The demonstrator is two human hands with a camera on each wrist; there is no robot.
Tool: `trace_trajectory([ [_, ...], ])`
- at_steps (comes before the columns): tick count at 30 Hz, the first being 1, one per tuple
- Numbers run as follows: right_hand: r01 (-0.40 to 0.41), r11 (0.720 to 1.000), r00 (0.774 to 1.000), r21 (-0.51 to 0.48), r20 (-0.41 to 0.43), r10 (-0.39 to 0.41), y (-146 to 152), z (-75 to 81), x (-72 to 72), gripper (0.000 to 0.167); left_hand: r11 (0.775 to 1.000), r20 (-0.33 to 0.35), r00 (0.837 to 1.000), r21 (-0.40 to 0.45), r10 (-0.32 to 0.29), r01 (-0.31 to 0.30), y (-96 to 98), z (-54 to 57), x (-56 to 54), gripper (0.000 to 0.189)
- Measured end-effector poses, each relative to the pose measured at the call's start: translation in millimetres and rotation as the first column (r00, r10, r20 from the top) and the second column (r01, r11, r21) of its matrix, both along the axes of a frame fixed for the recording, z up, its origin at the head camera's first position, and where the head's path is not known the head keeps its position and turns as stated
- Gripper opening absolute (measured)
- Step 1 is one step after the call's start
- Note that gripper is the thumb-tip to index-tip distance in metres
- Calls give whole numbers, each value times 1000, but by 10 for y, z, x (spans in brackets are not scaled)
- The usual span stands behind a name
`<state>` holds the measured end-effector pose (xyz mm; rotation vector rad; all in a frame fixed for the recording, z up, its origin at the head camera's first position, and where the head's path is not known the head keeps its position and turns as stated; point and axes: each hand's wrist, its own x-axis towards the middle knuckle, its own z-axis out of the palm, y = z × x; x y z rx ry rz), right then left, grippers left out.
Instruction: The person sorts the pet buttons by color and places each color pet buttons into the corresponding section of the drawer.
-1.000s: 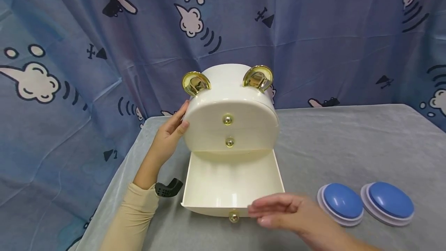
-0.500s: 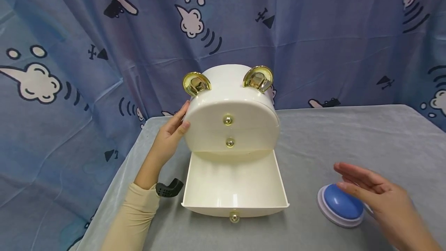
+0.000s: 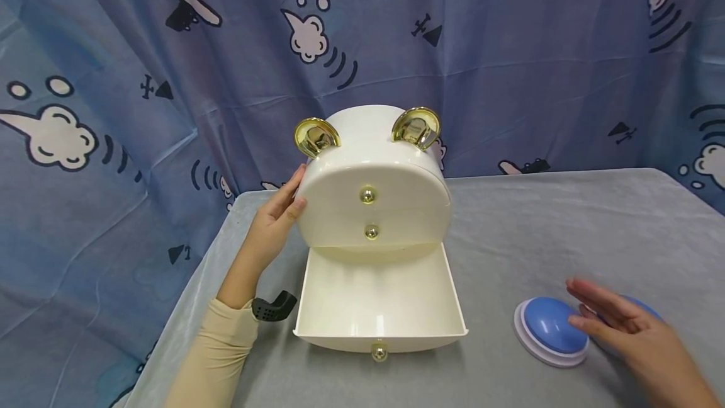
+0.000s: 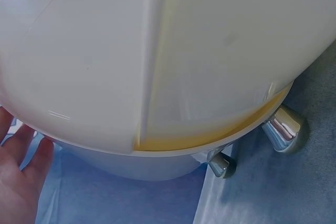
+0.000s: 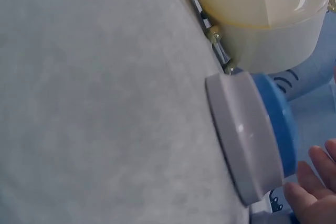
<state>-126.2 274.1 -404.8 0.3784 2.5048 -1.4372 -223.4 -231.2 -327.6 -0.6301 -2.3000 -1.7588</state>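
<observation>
A white rounded storage box (image 3: 374, 219) with gold ears stands upright on the table, its bottom drawer (image 3: 376, 301) pulled out and bare inside. My left hand (image 3: 266, 232) rests against the box's left side, fingers extended and thumb at the front edge; the left wrist view shows these fingertips (image 4: 39, 161) along the rim. At the right, my right hand (image 3: 637, 335) hovers with extended fingers between two blue-domed, white-based round devices. The nearer dome (image 3: 552, 326) shows mostly whole; the other dome (image 3: 646, 307) is largely hidden behind the hand. Contact with either cannot be told.
A grey cloth covers the table (image 3: 566, 225). Behind it hangs a blue patterned curtain (image 3: 510, 93). A gold knob (image 3: 379, 352) juts from the drawer front, and short metallic legs (image 4: 283, 129) show under the box.
My right hand has left the drawer's front right corner and moved right to the blue-domed devices, then slightly farther right and down. My left hand and the box stay put.
</observation>
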Motion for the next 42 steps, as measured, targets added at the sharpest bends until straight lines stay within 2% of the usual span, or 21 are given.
trace_trajectory([
  [3, -56, 998, 997, -36, 47, 58, -9, -4, -5, 93, 1000, 4, 1000, -1, 2, -2, 0, -1, -2, 55],
  [8, -91, 992, 989, -83, 105, 100, -54, -10, -24, 98, 1000, 5, 1000, -5, 10, -10, -3, -6, -2, 55],
  [14, -147, 989, 983, -7, 106, 147, -73, -44, -29, 107, 1000, -9, 1000, -13, 14, -14, 5, -12, -5, 54],
  [18, -171, 984, 982, 49, 89, 166, -72, -79, -28, 112, 1000, 5, 1000, -12, 16, -16, 7, -18, -12, 54],
  [25, -222, 970, 974, 101, -18, 225, -61, -171, 29, 102, 1000, -12, 1000, -13, 16, -16, 14, -11, -4, 53],
  [28, -237, 964, 969, 123, -39, 243, -81, -165, 35, 100, 1000, -22, 1000, -5, 12, -12, 9, -19, -3, 53],
  [34, -254, 949, 965, 189, -13, 261, -127, -115, 30, 104, 1000, -13, 1000, 12, -4, 4, -1, -21, 0, 55],
  [42, -314, 895, 949, 317, 75, 307, -121, -106, 7, 113, 1000, 12, 1000, 1, 8, -8, 3, -1, 5, 55],
])
